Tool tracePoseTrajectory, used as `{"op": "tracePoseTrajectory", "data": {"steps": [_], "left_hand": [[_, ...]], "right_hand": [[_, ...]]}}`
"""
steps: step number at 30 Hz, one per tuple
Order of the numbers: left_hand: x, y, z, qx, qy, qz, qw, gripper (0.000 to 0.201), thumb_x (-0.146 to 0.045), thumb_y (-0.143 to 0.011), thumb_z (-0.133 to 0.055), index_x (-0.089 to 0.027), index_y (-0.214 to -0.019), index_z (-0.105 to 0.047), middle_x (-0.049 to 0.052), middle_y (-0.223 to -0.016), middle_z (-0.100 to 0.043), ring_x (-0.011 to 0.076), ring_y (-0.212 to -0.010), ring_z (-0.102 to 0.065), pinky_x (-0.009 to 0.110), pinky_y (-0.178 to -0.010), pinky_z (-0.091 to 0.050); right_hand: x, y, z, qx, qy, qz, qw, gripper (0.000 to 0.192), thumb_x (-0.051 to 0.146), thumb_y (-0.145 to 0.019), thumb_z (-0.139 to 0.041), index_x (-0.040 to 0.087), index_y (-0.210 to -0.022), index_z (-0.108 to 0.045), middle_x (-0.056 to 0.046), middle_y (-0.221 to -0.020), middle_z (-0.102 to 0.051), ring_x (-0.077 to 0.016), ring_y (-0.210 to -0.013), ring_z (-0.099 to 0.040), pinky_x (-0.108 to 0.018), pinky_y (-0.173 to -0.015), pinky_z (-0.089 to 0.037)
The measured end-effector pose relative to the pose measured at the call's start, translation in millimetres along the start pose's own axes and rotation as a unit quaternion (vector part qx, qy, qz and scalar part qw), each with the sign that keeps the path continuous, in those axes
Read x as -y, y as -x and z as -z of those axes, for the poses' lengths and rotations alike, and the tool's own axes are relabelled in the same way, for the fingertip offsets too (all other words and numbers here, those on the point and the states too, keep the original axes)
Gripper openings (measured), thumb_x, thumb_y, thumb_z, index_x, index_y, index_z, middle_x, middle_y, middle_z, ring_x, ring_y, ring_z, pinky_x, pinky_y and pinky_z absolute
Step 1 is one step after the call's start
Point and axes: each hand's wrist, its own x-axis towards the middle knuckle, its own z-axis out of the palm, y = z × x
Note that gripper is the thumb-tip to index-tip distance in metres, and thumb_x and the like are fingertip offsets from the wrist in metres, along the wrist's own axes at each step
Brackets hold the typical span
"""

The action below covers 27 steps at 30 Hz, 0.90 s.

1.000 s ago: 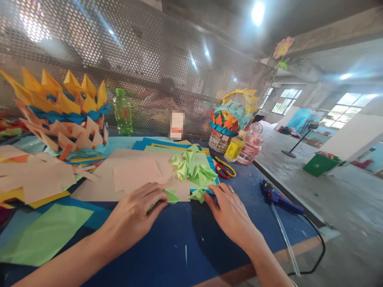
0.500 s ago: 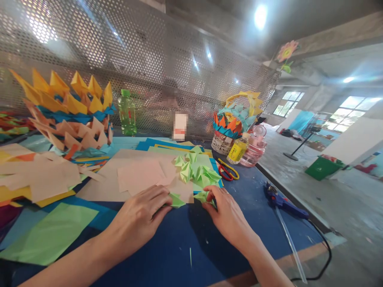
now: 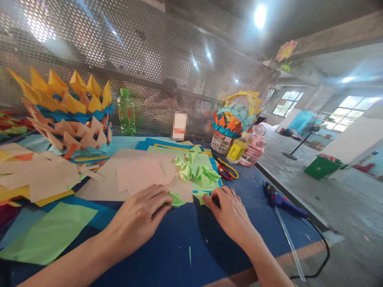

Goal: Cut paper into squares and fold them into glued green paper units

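A person is working at a dark blue tabletop [image 3: 179, 247], both bare hands lying low on it. The left hand [image 3: 140, 217] is pressing palm-down, fingers curled over a small folded light-green paper piece [image 3: 176, 199], whose pointed tip is poking out just past the fingertips, toward the right hand. The right hand [image 3: 230, 211] is pinching a second small folded green paper unit [image 3: 202, 197] between thumb and forefinger; that unit is lying just beyond the fingertips, on the side facing the left hand.

The two green pieces are sitting near each other but apart, in the gap between the hands, each hand touching its own. The left-hand piece is running its long axis sideways, tip toward the right hand; how the right-hand unit is lying cannot be told, as it is mostly hidden.

Directly beyond both hands, a cluster of finished green folded paper units [image 3: 196, 169] is resting on a stack of pale pink and coloured paper sheets [image 3: 140, 175]. Farther beyond the right hand, red-and-yellow-handled scissors [image 3: 226, 170] are lying flat; out to that hand's right side, a blue glue gun [image 3: 283, 201] is lying with its cord trailing. Off beyond the left forearm, a large yellow, blue and peach folded-paper basket [image 3: 68, 111] is standing, and a flat light-green paper square [image 3: 50, 233] is lying just beside that forearm.
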Motion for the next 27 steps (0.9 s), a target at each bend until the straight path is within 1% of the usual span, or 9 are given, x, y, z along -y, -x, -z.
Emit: {"op": "tracePoseTrajectory", "data": {"steps": [4, 6, 12, 14, 17, 18, 21, 24, 27], "left_hand": [[2, 1, -0.9, -0.002, 0.004, -0.002, 1.000, 0.011, -0.018, -0.095, -0.049, -0.020, -0.089, -0.058, 0.002, -0.089, -0.060, 0.0152, -0.088, -0.058, 0.027, -0.080, -0.043], [3, 2, -1.5, -0.005, 0.003, -0.006, 1.000, 0.011, -0.018, -0.095, -0.049, -0.020, -0.090, -0.058, 0.002, -0.090, -0.060, 0.0154, -0.089, -0.058, 0.028, -0.081, -0.043], [2, 1, -1.3, -0.003, 0.005, -0.009, 1.000, 0.010, -0.017, -0.095, -0.050, -0.020, -0.090, -0.058, 0.001, -0.090, -0.060, 0.0153, -0.089, -0.058, 0.028, -0.081, -0.043], [1, 1, -0.9, 0.000, 0.006, -0.007, 1.000, 0.010, -0.018, -0.095, -0.050, -0.020, -0.089, -0.058, 0.002, -0.090, -0.060, 0.0156, -0.089, -0.058, 0.029, -0.081, -0.043], [2, 2, -1.0, 0.003, 0.006, -0.004, 1.000, 0.010, -0.018, -0.096, -0.049, -0.020, -0.090, -0.058, 0.002, -0.091, -0.060, 0.0156, -0.089, -0.058, 0.029, -0.081, -0.043], [2, 2, -1.1, 0.004, 0.005, -0.003, 1.000, 0.010, -0.019, -0.096, -0.049, -0.020, -0.090, -0.058, 0.002, -0.090, -0.060, 0.0156, -0.089, -0.058, 0.029, -0.081, -0.043], [3, 2, -1.5, 0.009, 0.004, -0.002, 1.000, 0.011, -0.019, -0.096, -0.049, -0.021, -0.090, -0.058, 0.001, -0.090, -0.060, 0.0158, -0.090, -0.058, 0.029, -0.081, -0.043], [1, 2, -1.1, 0.009, 0.006, -0.005, 1.000, 0.011, -0.019, -0.096, -0.048, -0.021, -0.090, -0.058, 0.002, -0.091, -0.061, 0.0162, -0.091, -0.058, 0.029, -0.083, -0.043], [0, 1, -0.7, 0.008, 0.006, -0.005, 1.000, 0.012, -0.019, -0.096, -0.048, -0.020, -0.090, -0.058, 0.002, -0.091, -0.061, 0.0165, -0.091, -0.058, 0.029, -0.082, -0.044]], "right_hand": [[1, 0, 0, 0.000, -0.088, 0.040, 0.995, 0.017, 0.033, -0.090, -0.060, 0.021, -0.078, -0.058, -0.003, -0.088, -0.059, -0.0220, -0.087, -0.058, -0.037, -0.084, -0.042], [2, 0, -1, -0.004, -0.118, 0.043, 0.992, 0.012, 0.027, -0.088, -0.063, 0.021, -0.079, -0.057, -0.002, -0.091, -0.059, -0.0212, -0.088, -0.058, -0.036, -0.085, -0.042], [4, 2, -4, 0.019, -0.165, 0.031, 0.986, 0.014, 0.019, -0.082, -0.067, 0.022, -0.079, -0.054, -0.001, -0.086, -0.063, -0.0218, -0.086, -0.059, -0.033, -0.075, -0.043], [5, 3, -4, 0.011, -0.193, 0.030, 0.981, 0.014, 0.016, -0.081, -0.065, 0.023, -0.087, -0.054, 0.000, -0.087, -0.064, -0.0207, -0.085, -0.061, -0.032, -0.074, -0.044], [5, 4, -5, -0.007, -0.243, 0.031, 0.970, 0.035, 0.013, -0.082, -0.060, 0.024, -0.113, -0.049, 0.002, -0.089, -0.066, -0.0184, -0.083, -0.063, -0.031, -0.077, -0.045], [4, 4, -5, -0.012, -0.251, 0.035, 0.967, 0.040, 0.012, -0.082, -0.058, 0.024, -0.118, -0.047, 0.002, -0.088, -0.067, -0.0179, -0.083, -0.063, -0.032, -0.079, -0.045], [1, 2, -9, -0.025, -0.246, 0.046, 0.968, 0.042, 0.011, -0.083, -0.055, 0.025, -0.122, -0.047, 0.001, -0.088, -0.066, -0.0184, -0.085, -0.063, -0.034, -0.082, -0.046], [-2, 1, -13, -0.046, -0.232, 0.055, 0.970, 0.042, 0.015, -0.084, -0.057, 0.024, -0.124, -0.047, -0.003, -0.099, -0.065, -0.0205, -0.092, -0.062, -0.036, -0.083, -0.048], [-2, 1, -10, -0.059, -0.211, 0.074, 0.973, 0.033, 0.020, -0.088, -0.055, 0.024, -0.120, -0.050, -0.007, -0.107, -0.062, -0.0227, -0.098, -0.060, -0.038, -0.084, -0.049]]}}
